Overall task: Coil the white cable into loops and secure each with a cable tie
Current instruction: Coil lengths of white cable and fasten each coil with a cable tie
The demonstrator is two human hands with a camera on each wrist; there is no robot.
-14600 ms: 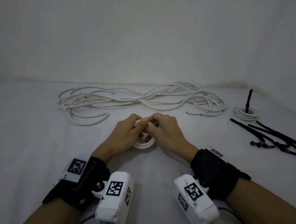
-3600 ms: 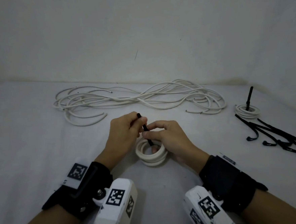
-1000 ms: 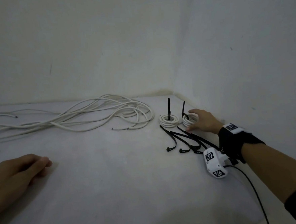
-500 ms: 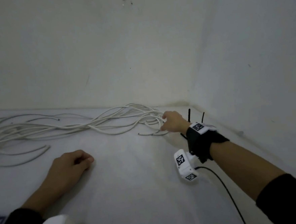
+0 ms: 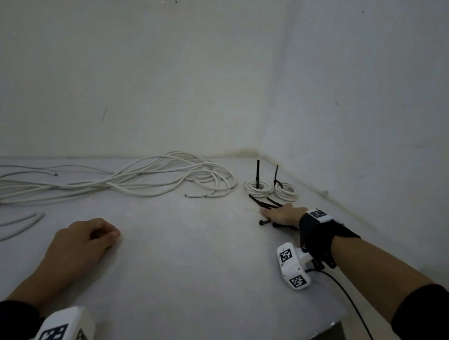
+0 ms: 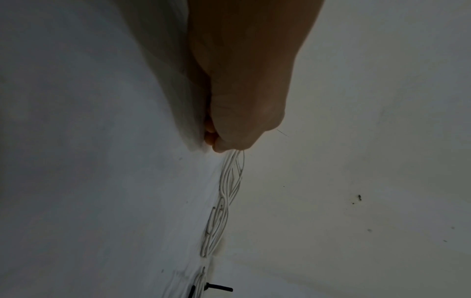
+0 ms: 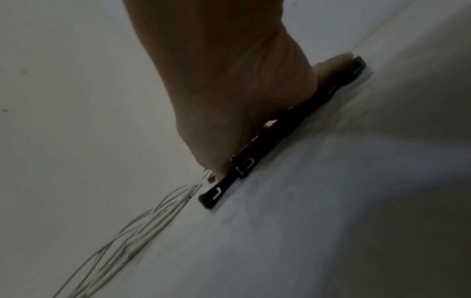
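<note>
Right hand (image 5: pixel 282 215) lies flat on loose black cable ties (image 7: pixel 267 145), right of centre; fingers mostly hidden, whether one is pinched cannot tell. Left hand (image 5: pixel 82 240) at lower left, loosely curled, holding nothing. Advice: slide single tie clear of bunch before lifting. Beyond: two tied coils (image 5: pixel 271 189) just past ties. Uncoiled white cable (image 5: pixel 149 179) sprawls across upper left.

A right hand (image 7: pixel 229 96) lies flat on black cable ties (image 7: pixel 257 159) spread across a white tabletop (image 7: pixel 331 221), their square locking heads jutting out from under the palm. Strands of loose white cable (image 7: pixel 142 225) trail away beyond the ties, along the tabletop.
</note>
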